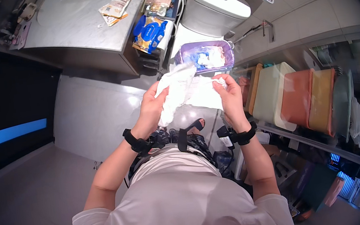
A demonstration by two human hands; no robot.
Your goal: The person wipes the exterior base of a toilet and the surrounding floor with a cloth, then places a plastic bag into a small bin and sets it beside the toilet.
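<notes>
A white cloth is stretched between my two hands, so brightly lit that its folds are hard to make out. My left hand is closed on its left side, thumb on top. At the right edge, my right hand pinches the fabric between thumb and fingers. Just beyond the cloth stands a purple bin with crumpled white and blue waste in it; the cloth's upper part overlaps the bin's near side in view. Black straps with small devices circle both my wrists.
A white toilet stands behind the bin. To the left, a sink counter bears flat packets; a blue wipes pack lies on a narrow stand beside it. Several coloured basins stand upright on a right-hand rack.
</notes>
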